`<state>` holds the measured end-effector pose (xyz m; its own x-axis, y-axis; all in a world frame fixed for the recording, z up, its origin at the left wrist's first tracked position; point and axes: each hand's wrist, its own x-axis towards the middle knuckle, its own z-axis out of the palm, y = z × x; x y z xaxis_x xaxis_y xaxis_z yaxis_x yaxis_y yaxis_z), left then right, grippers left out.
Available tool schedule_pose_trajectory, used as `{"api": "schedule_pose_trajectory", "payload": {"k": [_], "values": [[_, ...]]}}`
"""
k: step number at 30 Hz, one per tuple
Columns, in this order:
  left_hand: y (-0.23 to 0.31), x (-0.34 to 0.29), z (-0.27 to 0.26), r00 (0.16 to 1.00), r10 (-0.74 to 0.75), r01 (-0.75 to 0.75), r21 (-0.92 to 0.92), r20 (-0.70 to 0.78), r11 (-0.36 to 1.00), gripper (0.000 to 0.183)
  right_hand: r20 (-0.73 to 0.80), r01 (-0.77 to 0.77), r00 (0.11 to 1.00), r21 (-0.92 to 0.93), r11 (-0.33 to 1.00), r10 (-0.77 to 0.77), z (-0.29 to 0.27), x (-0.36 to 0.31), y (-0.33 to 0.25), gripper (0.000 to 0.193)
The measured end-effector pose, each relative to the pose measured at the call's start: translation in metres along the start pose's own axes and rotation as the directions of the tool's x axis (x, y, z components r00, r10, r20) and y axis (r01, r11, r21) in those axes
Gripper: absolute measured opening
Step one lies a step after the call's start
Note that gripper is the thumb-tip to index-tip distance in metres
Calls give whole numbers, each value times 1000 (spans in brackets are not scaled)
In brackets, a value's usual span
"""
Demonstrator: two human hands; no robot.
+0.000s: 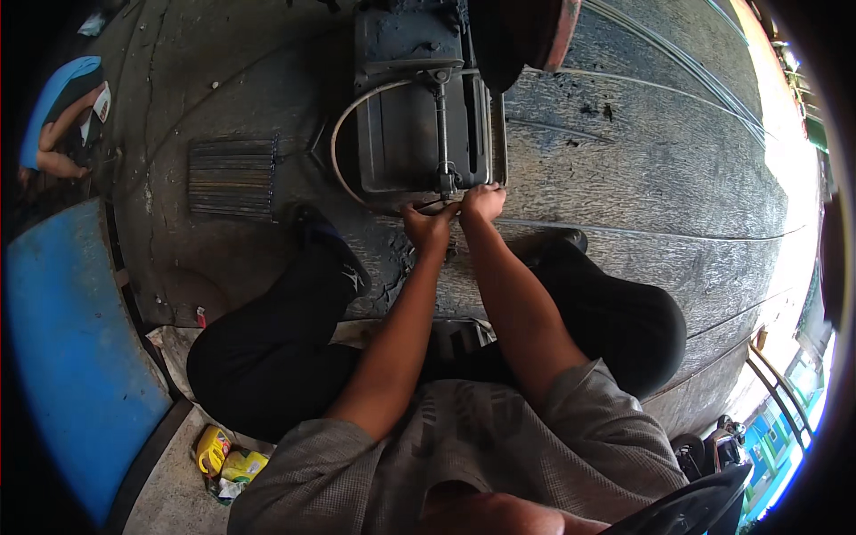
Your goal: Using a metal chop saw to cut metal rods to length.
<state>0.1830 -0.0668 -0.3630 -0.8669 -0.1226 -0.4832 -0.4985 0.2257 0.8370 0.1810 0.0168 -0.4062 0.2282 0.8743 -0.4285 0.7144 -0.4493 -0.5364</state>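
A dark, greasy metal machine (379,134) with a boxy body stands on the ground before me. A steel rod (442,125) runs along its top toward me and ends in a clevis-like fitting (447,183). Just below that fitting, my left hand (428,228) is closed, with thumb and fingertips together. Beside it, my right hand (482,203) is curled closed at the machine's near right corner. Both hands nearly touch, and whatever sits between their fingers is too small and hidden to name. A curved hose or cable (336,143) loops round the machine's left side toward my left hand.
A bundle of short dark bars (232,176) lies left of the machine. Long thin rods (678,62) stretch over the ground at right. A round dark drum-like part (517,36) overhangs the far side. A blue panel (80,357) stands at left; another person (62,120) crouches beyond it.
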Motion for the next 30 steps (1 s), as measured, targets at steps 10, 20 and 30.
{"api": "schedule_pose_trajectory", "payload": {"k": [10,20,30], "values": [[3,1,-1,994,108,-101,345,-1,933,64,27,-58,998,-17,998,58,0,-3,9,34],[10,-1,-2,990,141,-135,312,1,940,65,50,8,999,-28,1000,-7,-2,-3,2,35],[13,36,-21,980,163,-194,337,117,921,27,142,120,983,-5,993,-118,-2,2,17,34]]}}
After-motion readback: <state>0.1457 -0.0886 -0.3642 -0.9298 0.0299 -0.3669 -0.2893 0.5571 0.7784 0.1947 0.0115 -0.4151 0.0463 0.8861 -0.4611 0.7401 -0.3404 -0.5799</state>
